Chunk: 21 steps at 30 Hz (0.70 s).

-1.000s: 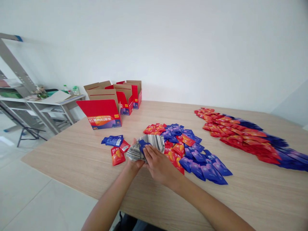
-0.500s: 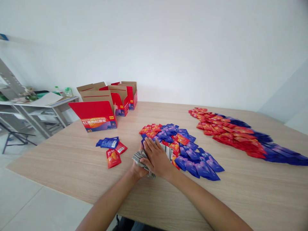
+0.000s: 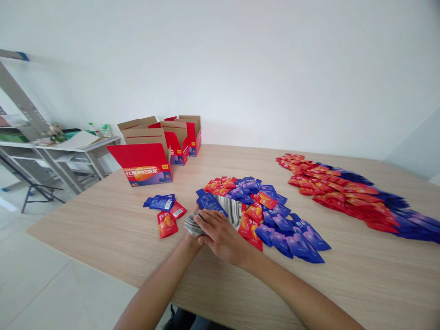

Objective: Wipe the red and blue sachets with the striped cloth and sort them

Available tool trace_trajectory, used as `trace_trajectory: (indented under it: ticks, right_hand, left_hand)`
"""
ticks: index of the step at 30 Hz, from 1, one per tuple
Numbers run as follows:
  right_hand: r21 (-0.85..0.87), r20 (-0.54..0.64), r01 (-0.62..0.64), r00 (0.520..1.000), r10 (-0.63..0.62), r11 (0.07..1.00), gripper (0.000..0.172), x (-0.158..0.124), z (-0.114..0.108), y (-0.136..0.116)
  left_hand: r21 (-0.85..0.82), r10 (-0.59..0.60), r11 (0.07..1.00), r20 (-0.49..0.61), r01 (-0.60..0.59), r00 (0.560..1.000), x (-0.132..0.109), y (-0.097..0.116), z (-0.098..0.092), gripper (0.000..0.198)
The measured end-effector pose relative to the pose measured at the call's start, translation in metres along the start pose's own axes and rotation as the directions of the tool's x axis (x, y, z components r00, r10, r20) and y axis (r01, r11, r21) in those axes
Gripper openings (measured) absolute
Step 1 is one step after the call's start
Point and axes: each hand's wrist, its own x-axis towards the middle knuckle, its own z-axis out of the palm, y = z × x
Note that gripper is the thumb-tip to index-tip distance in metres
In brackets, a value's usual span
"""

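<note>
My right hand (image 3: 220, 231) lies over a striped grey cloth (image 3: 233, 208) and pinches a blue sachet (image 3: 209, 202) that sticks up and to the left. My left hand (image 3: 192, 237) is mostly hidden beneath the right hand and grips the cloth from below. Just to the right lies a pile of red and blue sachets (image 3: 268, 215) on the wooden table (image 3: 113, 229). A few loose sachets (image 3: 167, 211) lie to the left of my hands.
Open red cardboard boxes (image 3: 147, 160) stand at the back left of the table. A long heap of red and blue sachets (image 3: 347, 192) runs along the right. A metal shelf rack (image 3: 51, 151) stands beyond the table's left edge.
My right hand has drawn a blue sachet up against the cloth; half a second ago it lay flat on the cloth. The view has shifted slightly.
</note>
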Motion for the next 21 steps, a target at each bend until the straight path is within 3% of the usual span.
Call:
trace_trajectory:
  ticks: [4,8,10,14,18,21]
  right_hand:
    - [0.108,-0.148,-0.128,0.979,0.143,0.986,0.039,-0.001,-0.003,0.000]
    - [-0.020,-0.197,-0.262,0.947,0.253,0.965,0.045,-0.004,0.006,0.011]
    - [-0.040,-0.150,-0.264,0.955,0.256,0.964,0.050,-0.004,0.011,0.017]
    - [0.110,-0.138,-0.195,0.968,0.209,0.975,0.053,-0.005,0.014,0.018]
    - [0.293,-0.214,-0.126,0.958,0.193,0.948,0.051,-0.006,0.010,0.008]
    - [0.335,-0.313,-0.136,0.917,0.247,0.932,0.048,-0.006,0.006,0.011]
  left_hand:
    - [0.027,-0.149,0.989,0.099,0.147,0.984,-0.010,-0.001,0.014,0.045]
    - [0.052,-0.216,0.976,0.206,0.210,0.955,-0.024,-0.007,0.031,0.053]
    - [0.068,-0.225,0.974,0.242,0.214,0.944,-0.025,-0.010,0.031,0.055]
    - [-0.040,-0.164,0.983,0.260,0.180,0.952,-0.016,-0.009,0.021,0.045]
    - [-0.089,-0.138,0.982,0.249,0.165,0.959,-0.010,-0.003,0.013,0.049]
    - [-0.062,-0.176,0.977,0.300,0.203,0.938,-0.009,0.000,0.015,0.057]
